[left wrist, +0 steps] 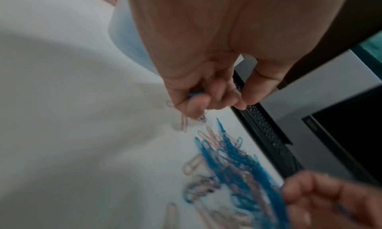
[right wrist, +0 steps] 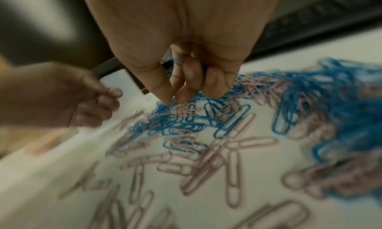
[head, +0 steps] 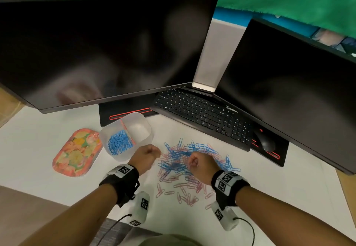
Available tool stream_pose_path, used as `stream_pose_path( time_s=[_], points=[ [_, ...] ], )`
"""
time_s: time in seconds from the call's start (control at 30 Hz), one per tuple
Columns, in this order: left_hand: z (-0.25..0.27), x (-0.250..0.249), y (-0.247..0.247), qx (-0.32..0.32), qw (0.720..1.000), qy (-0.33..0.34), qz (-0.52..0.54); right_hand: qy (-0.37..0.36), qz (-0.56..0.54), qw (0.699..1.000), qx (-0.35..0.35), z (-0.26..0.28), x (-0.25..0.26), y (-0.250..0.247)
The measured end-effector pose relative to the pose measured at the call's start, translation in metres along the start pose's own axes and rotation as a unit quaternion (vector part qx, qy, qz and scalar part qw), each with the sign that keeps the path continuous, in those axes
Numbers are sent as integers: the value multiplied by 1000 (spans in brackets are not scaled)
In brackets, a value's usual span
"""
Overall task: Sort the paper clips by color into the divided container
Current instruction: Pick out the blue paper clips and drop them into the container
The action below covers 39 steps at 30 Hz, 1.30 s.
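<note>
Head view: left hand (head: 146,156) curls round blue clips (left wrist: 194,94) beside the container (head: 143,139); right hand (head: 200,164) holds blue clips (right wrist: 177,62) over the mixed wire pile (head: 192,161) on the white counter (head: 38,168). Keyboard (head: 202,114) and dark monitors (head: 100,49) stand behind; a glossy floral tray (head: 76,152) lies left.

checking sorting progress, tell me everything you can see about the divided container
The divided container is a translucent, frosted, plastic-looking tub with rounded corners, standing upright on the white desk between the floral tray and the loose clip pile. A pinkish divider splits it in two. The near-left compartment holds a heap of blue paper clips; the far-right one looks empty. The left hand is just beside it; contact cannot be told.
</note>
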<state>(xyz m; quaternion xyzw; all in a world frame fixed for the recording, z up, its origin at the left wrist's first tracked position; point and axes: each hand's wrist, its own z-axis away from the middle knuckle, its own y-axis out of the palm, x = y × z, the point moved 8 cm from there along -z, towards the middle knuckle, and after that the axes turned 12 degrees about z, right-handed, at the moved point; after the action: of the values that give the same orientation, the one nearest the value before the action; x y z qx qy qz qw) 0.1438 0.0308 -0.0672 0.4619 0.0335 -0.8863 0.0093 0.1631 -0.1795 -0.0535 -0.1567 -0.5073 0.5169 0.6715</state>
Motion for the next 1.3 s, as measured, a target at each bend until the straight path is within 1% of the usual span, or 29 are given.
stream_pose_path(
  time_s=[0.03,0.07,0.13,0.2,0.27,0.37,0.47,0.53,0.6,0.67,0.73,0.77,0.83,0.87,0.93,1.0,1.03,1.1,1.17,1.23,1.3],
  points=[
    [-1,-4,-5,-18,995,42,-91,-20,14,1000,-7,0,5,1],
    [0,-8,-6,-21,982,77,-171,-34,27,999,-12,-1,10,3],
    [4,-12,0,9,951,124,-284,-53,54,997,-15,-6,19,6],
    [7,-13,14,44,917,163,-360,-72,96,993,-15,-14,30,9],
    [6,-12,26,65,894,191,-399,-91,135,987,-15,-19,40,14],
    [3,-10,41,76,870,204,-442,-92,148,985,-8,-22,46,16],
    [0,-8,44,70,862,200,-462,-82,140,987,6,-24,45,15],
    [-3,-6,42,72,866,186,-458,-78,135,988,17,-24,41,17],
    [-5,-6,38,75,879,179,-436,-58,111,992,24,-24,32,17],
    [-6,-7,31,72,909,161,-377,-24,51,998,27,-23,22,14],
    [-6,-8,23,62,940,147,-300,-15,8,999,38,-22,19,10],
    [-6,-9,20,55,950,147,-270,-14,-4,999,52,-22,18,9],
    [-7,-10,15,42,960,142,-236,2,-42,995,87,-23,16,8],
    [-7,-10,13,41,964,134,-226,20,-84,991,104,-24,14,9],
    [-10,-8,12,54,975,104,-190,60,-187,972,129,-22,12,12],
    [-12,-5,13,67,990,54,-116,84,-260,952,136,-20,10,13],
    [-13,-3,13,65,996,20,-62,90,-292,942,137,-19,10,14],
    [-12,3,14,59,996,-47,54,107,-345,922,138,-18,7,19],
    [-10,7,16,57,985,-93,135,137,-386,901,140,-18,3,24],
    [-8,10,19,63,975,-117,181,145,-403,892,147,-17,3,25],
    [-7,11,20,65,973,-129,181,142,-405,892,142,-16,1,23]
  ],
)
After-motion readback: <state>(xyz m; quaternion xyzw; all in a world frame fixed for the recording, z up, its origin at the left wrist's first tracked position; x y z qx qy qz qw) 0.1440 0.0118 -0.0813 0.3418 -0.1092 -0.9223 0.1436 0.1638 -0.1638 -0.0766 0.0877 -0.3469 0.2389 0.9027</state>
